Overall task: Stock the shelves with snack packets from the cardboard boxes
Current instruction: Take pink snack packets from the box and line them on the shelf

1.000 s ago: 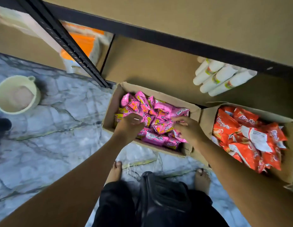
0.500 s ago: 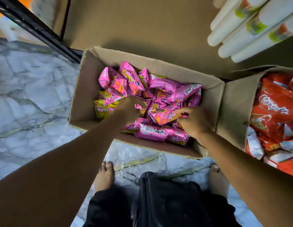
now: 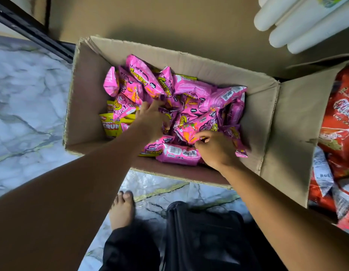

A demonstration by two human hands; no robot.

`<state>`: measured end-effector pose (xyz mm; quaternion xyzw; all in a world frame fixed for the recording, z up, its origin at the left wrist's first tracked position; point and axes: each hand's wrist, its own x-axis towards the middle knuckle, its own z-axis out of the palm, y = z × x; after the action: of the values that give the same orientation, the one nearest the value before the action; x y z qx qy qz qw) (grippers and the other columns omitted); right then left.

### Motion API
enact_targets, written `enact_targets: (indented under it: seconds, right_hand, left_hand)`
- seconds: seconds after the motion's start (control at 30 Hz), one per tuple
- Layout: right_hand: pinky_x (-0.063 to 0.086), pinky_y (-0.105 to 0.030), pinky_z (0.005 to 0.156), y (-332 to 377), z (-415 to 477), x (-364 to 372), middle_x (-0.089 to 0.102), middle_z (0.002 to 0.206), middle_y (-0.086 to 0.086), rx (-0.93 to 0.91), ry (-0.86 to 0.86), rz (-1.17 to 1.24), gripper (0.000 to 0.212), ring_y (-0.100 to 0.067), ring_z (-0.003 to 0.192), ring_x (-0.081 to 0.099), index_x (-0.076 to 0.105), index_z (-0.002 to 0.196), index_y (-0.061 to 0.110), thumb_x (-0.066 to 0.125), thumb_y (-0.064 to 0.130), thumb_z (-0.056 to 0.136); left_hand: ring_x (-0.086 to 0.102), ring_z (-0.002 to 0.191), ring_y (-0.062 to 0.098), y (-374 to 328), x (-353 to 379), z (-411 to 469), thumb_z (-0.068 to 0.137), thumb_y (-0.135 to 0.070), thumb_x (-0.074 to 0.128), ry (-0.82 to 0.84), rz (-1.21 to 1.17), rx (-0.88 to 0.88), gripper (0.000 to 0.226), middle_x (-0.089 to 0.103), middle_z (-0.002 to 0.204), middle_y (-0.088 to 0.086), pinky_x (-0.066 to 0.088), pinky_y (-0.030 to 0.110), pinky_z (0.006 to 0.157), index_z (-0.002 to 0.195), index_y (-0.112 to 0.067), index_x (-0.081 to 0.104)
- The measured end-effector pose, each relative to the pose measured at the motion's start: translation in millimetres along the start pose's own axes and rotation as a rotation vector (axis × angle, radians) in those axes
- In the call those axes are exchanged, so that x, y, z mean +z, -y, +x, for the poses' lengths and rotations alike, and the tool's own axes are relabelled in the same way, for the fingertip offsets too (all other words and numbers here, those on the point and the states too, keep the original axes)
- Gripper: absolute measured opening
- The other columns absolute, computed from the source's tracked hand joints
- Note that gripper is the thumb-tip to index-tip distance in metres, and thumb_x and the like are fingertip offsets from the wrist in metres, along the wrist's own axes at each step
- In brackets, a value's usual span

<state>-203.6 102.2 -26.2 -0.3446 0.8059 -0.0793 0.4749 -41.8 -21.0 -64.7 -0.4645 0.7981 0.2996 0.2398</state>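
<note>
An open cardboard box (image 3: 87, 94) stands on the marble floor, filled with several pink snack packets (image 3: 191, 87) and a few yellow ones (image 3: 111, 126) at its left. My left hand (image 3: 150, 118) is down among the packets in the box's middle, its fingers reaching into the pile; what it holds, if anything, is hidden. My right hand (image 3: 216, 147) pinches the edge of a pink packet (image 3: 197, 128) near the box's front right. A second box (image 3: 294, 122) at the right holds red snack packets (image 3: 339, 122).
The brown bottom shelf board (image 3: 169, 18) lies just behind the boxes, with white tubes (image 3: 298, 26) lying on it at the upper right. A black shelf upright (image 3: 29, 28) runs across the upper left. My bare foot (image 3: 121, 210) and dark clothing are below the box.
The view has closed in on the pink box. My left hand has shifted from the packets at left toward the middle. My right hand stays on the pink packet at the front right.
</note>
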Motion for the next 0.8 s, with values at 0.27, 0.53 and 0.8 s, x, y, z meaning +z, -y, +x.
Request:
enact_targets:
  seconds: [0.27, 0.53, 0.8]
  right_hand:
    - [0.051, -0.036, 0.092, 18, 27, 20, 0.052, 0.113, 0.006, 0.303, 0.028, 0.673, 0.046, -0.012, 0.090, 0.056, 0.059, 0.135, 0.031, 0.061, 0.013, 0.093]
    - [0.036, -0.016, 0.040, 34, 15, 22, 0.058, 0.089, 0.017, 0.257, -0.188, 0.679, 0.044, -0.008, 0.054, 0.046, 0.067, 0.122, 0.030, 0.052, 0.001, 0.092]
    - [0.026, -0.019, 0.037, 81, -67, -42, 0.062, 0.065, 0.001, -0.088, -0.085, 0.384, 0.038, -0.006, 0.034, 0.030, 0.069, 0.113, 0.024, 0.050, -0.001, 0.090]
  left_hand:
    - [0.041, 0.116, 0.027, 9, 7, 0, 0.078, -0.009, 0.076, -0.138, -0.086, 0.024, 0.025, 0.040, 0.123, 0.003, 0.038, 0.039, 0.101, 0.086, -0.033, 0.075]
    - [0.049, 0.121, 0.030, 14, -14, -13, 0.082, -0.021, 0.073, -0.199, -0.070, 0.075, 0.027, 0.053, 0.123, 0.005, 0.036, 0.042, 0.107, 0.104, -0.037, 0.074]
    - [0.058, 0.105, 0.023, 0, -126, -96, 0.082, -0.033, 0.072, -0.302, -0.184, -0.017, 0.019, 0.052, 0.113, 0.004, 0.045, 0.032, 0.090, 0.101, -0.034, 0.067]
